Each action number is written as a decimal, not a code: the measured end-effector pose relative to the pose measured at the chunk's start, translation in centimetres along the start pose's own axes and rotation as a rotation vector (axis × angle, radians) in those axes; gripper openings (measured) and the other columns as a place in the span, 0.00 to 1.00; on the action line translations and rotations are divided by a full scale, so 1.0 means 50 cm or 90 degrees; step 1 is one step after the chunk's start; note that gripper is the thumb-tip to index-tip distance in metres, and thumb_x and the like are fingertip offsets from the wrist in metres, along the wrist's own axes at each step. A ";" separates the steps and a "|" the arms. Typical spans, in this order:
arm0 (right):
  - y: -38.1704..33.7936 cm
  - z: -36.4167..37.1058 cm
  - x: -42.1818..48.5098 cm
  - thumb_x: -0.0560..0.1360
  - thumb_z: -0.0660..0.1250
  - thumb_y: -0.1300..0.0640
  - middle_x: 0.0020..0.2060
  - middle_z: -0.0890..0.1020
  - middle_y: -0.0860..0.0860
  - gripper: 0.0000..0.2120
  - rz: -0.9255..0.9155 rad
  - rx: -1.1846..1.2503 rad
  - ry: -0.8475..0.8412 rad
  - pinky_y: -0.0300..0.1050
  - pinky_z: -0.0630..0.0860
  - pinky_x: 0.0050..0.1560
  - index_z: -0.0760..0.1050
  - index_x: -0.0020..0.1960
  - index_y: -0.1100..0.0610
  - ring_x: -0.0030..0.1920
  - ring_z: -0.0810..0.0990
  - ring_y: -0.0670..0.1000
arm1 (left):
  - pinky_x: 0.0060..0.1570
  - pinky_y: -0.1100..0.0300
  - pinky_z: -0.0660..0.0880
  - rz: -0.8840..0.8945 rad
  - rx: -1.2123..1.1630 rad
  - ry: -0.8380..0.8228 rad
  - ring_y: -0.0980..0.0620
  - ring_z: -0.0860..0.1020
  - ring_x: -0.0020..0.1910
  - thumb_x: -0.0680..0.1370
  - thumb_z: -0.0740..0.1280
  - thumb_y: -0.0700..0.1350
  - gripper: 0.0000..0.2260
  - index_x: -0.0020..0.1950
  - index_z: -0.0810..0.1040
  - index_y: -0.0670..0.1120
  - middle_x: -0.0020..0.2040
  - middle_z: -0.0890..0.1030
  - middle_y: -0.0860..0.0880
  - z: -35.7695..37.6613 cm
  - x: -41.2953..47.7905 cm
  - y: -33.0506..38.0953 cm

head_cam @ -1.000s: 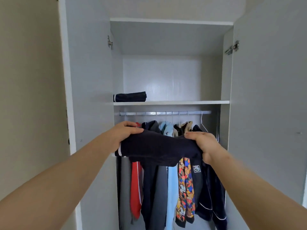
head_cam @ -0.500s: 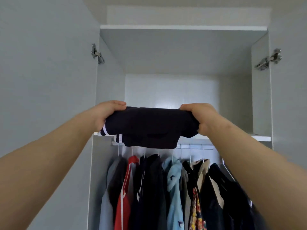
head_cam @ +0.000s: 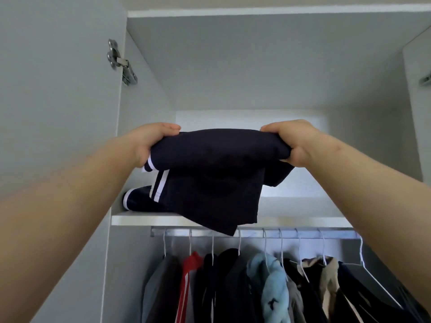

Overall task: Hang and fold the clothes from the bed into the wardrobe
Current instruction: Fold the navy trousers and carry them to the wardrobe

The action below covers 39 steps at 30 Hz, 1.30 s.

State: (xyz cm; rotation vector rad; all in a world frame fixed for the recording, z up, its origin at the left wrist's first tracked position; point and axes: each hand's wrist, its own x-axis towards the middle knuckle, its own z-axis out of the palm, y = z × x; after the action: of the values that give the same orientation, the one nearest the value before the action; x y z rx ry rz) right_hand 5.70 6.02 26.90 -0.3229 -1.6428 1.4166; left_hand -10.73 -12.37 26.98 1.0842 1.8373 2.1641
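I hold a folded dark navy garment [head_cam: 214,173] with white stripes up in front of the wardrobe's upper shelf [head_cam: 291,221]. My left hand [head_cam: 149,142] grips its left end and my right hand [head_cam: 295,142] grips its right end. The garment's lower fold hangs down over the shelf's front edge. Another folded dark garment with a white stripe [head_cam: 142,201] lies on the left of the shelf, partly hidden behind the held one.
Below the shelf a metal rail [head_cam: 303,233] carries several hangers with clothes: grey, red [head_cam: 189,285], dark and light blue [head_cam: 270,285] ones. Open wardrobe doors stand at the left [head_cam: 58,89] and right [head_cam: 417,108], with a hinge [head_cam: 121,62] at the left.
Both hands have lifted the folded garment from in front of the hanging clothes up to the shelf's level. The view has tilted upward and moved closer to the wardrobe.
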 end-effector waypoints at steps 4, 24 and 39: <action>-0.004 0.045 0.072 0.68 0.71 0.65 0.32 0.80 0.53 0.04 -0.024 0.001 0.010 0.41 0.77 0.31 0.76 0.38 0.58 0.31 0.80 0.51 | 0.20 0.69 0.72 0.023 -0.019 0.000 0.58 0.78 0.21 0.79 0.62 0.38 0.07 0.43 0.75 0.48 0.32 0.80 0.50 -0.020 0.096 -0.001; 0.046 0.105 0.352 0.70 0.69 0.65 0.32 0.79 0.53 0.06 -0.076 0.011 0.014 0.39 0.76 0.25 0.74 0.37 0.59 0.29 0.78 0.49 | 0.24 0.67 0.75 0.026 -0.049 0.017 0.54 0.79 0.27 0.77 0.64 0.41 0.05 0.42 0.76 0.48 0.29 0.81 0.50 0.011 0.382 -0.057; 0.185 0.180 0.449 0.72 0.67 0.65 0.41 0.79 0.47 0.09 -0.256 0.005 -0.016 0.37 0.77 0.43 0.77 0.44 0.52 0.41 0.78 0.47 | 0.30 0.71 0.74 0.155 0.156 0.118 0.57 0.75 0.38 0.77 0.64 0.38 0.09 0.43 0.76 0.52 0.42 0.78 0.52 -0.042 0.509 -0.142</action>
State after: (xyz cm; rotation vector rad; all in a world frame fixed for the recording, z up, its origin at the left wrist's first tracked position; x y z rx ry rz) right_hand -16.68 18.74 29.70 0.0327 -1.6127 1.1248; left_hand -33.33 0.59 31.90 1.2508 2.2047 2.2828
